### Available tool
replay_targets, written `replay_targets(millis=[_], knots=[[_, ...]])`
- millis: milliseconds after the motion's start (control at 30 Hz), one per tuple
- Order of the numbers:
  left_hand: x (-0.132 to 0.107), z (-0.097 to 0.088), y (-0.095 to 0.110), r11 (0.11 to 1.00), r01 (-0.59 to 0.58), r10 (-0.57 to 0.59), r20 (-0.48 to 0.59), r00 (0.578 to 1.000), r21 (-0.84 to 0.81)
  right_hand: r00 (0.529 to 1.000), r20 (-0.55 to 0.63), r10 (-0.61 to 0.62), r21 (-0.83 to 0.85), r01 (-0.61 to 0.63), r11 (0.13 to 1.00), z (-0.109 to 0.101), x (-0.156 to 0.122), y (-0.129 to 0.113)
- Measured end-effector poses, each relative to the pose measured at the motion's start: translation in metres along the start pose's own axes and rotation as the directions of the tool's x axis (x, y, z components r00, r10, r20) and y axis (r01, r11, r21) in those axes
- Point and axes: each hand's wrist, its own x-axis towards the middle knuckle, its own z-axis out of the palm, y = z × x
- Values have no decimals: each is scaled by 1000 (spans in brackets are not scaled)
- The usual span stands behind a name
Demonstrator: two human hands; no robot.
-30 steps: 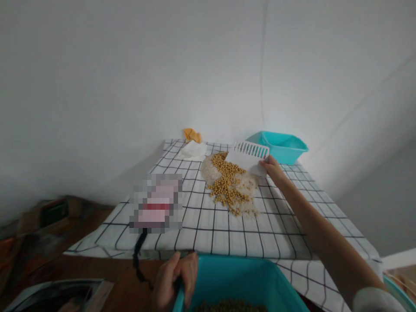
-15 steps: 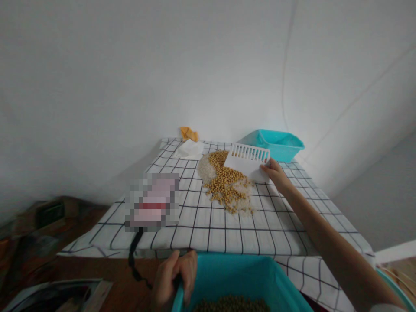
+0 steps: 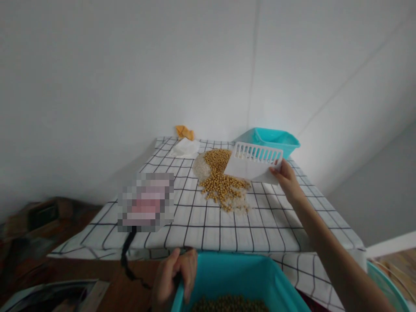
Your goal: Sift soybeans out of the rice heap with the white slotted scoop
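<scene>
My right hand is closed on the right end of a white plastic panel with a row of slots along its upper edge. The panel is tilted over the right side of a spread of yellow soybeans. Pale rice-like grains lie left of the beans, and some are scattered among them at the near right. Below the table edge, my left hand grips the left rim of a teal plastic basin. Dark greenish beans cover the basin's bottom.
The checked cloth covers the table. Behind the panel stands a second teal basin. A white crumpled cloth or bag and an orange cloth lie at the back left. A blurred-out pinkish object with a black strap sits front left.
My right hand and the panel have shifted right, away from the bean spread, and the panel shows larger. My left hand stays on the basin rim. The view has turned slightly.
</scene>
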Motion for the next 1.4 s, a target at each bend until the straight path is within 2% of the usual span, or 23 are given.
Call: replay_targets(millis=[100, 167, 233, 300, 367, 467, 667, 800, 1033, 1133, 1200, 1300, 1400], knots=[[2, -3, 1, 1000, 24, -25, 19, 1000, 14, 996, -86, -13, -16, 12, 1000, -22, -14, -11], [4, -9, 0, 1000, 13, -14, 49, 999, 28, 983, -184, -3, -32, -3, 999, -37, -29, -16], [8, -15, -4, 999, 2, -8, 138, 990, 44, 961, -277, 7, -44, -20, 999, -51, -49, -18], [10, -18, -8, 996, 38, -58, 272, 960, 79, 926, -376, 10, -53, -32, 998, -61, -72, -18], [10, -18, -12, 998, 39, -49, 193, 980, 59, 907, -421, 27, -65, -60, 996, -65, -94, -16], [6, -12, -14, 1000, 27, -27, 84, 996, 3, 888, -441, 127, -80, -180, 980, -58, -121, -15], [3, -4, -11, 998, -18, 22, 55, 998, -66, 872, -412, 264, 34, -275, 961, -24, -149, -21], [3, 5, -12, 996, -30, 30, -12, 999, -86, 885, -357, 299, 48, -302, 952, -9, -161, -30], [1, 21, -14, 989, -57, 40, -124, 991, -137, 916, -295, 273, -20, -292, 956, -2, -174, -48], [2, 23, -13, 981, -71, 46, -137, 989, -181, 923, -295, 246, -67, -277, 958, -3, -172, -53], [1, 24, -12, 978, -73, 45, -141, 989, -197, 919, -345, 193, -79, -233, 969, -7, -169, -55], [1, 26, -10, 976, -67, 38, -140, 989, -206, 885, -444, 137, -44, -174, 984, -23, -168, -52], [0, 26, -7, 975, -71, 44, -131, 990, -212, 859, -489, 154, 15, -168, 986, -46, -173, -43]])
